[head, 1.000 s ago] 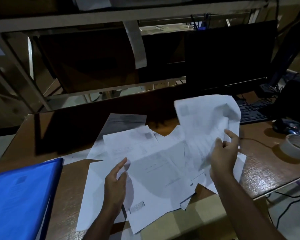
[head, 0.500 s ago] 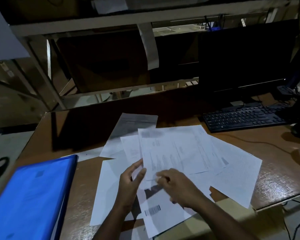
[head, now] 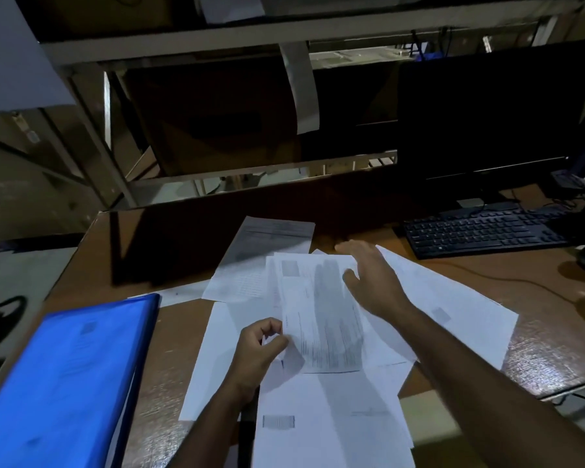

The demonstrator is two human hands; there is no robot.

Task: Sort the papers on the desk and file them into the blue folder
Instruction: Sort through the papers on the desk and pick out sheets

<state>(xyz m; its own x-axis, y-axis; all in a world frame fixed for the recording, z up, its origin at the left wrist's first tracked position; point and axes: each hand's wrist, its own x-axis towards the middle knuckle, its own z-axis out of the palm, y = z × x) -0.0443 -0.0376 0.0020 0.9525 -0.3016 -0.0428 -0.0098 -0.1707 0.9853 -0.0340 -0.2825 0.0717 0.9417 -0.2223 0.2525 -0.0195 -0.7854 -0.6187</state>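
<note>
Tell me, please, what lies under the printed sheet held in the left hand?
Under the printed sheet lie more overlapping white papers on the desk; their covered parts cannot be read.

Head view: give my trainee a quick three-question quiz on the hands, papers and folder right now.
1. True or false: the blue folder lies to the left of the papers.
2. Which hand pinches the printed sheet? A left hand B right hand
3. Fill in: beyond the papers, at the right, lies a black ____.

Key: 1 true; 2 A; 3 keyboard.
</note>
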